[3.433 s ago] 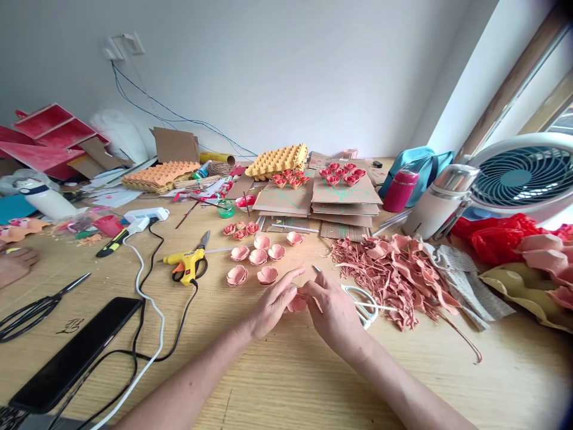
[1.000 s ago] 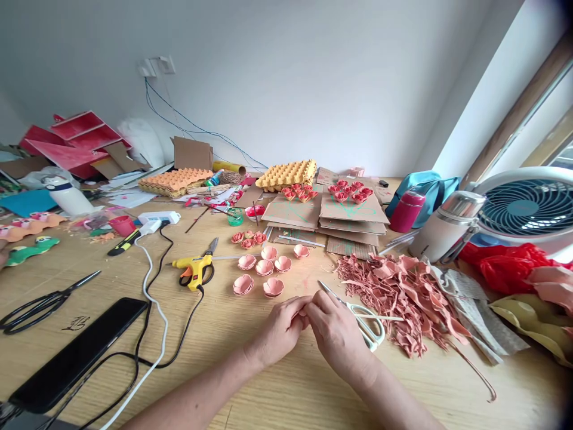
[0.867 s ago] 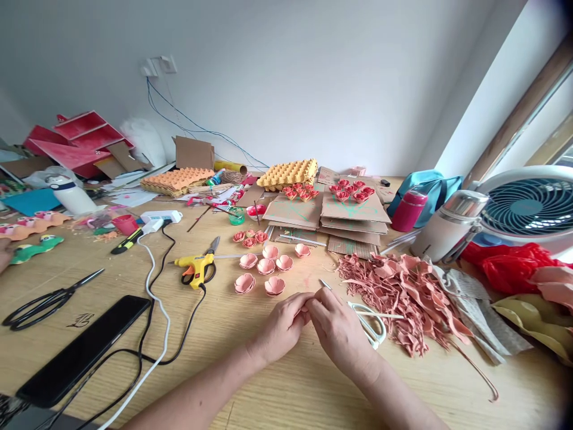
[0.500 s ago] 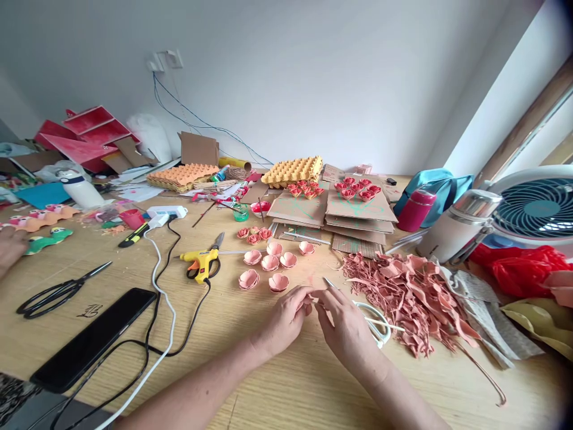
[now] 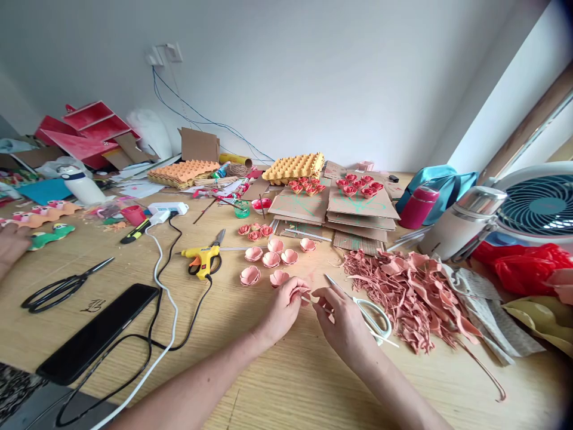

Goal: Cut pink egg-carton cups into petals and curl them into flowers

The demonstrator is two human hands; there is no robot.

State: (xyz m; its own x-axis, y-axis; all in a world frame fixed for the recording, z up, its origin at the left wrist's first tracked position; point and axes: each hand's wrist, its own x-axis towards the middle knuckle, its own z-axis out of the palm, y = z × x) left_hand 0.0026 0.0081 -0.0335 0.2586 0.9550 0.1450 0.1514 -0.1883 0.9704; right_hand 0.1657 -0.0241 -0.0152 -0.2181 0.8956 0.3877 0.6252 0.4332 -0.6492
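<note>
My left hand [image 5: 285, 310] pinches a pink egg-carton petal cup [image 5: 301, 291], partly hidden by the fingers. Close beside it, my right hand [image 5: 342, 319] is closed on a thin pale stick [image 5: 390, 342], whose far end sticks out to the right past the wrist. The stick's other end is near the cup; I cannot tell if they touch. White-handled scissors [image 5: 384, 322] lie under and behind my right hand. Several loose pink petal cups [image 5: 271, 259] stand just beyond my left hand, with small rolled pink roses [image 5: 255, 235] behind them.
Pink scraps [image 5: 412, 292] are heaped at right. A yellow glue gun [image 5: 203, 261], black scissors [image 5: 67, 291], a black phone [image 5: 98, 334] and a white cable [image 5: 172, 304] lie left. Cardboard sheets [image 5: 358, 209] hold red flowers. Another person's hand [image 5: 13, 245] is at far left.
My hands have moved slightly apart, and the pink cup now shows in my left hand. The stick in my right hand has tilted, its outer end lower. The view shifted slightly.
</note>
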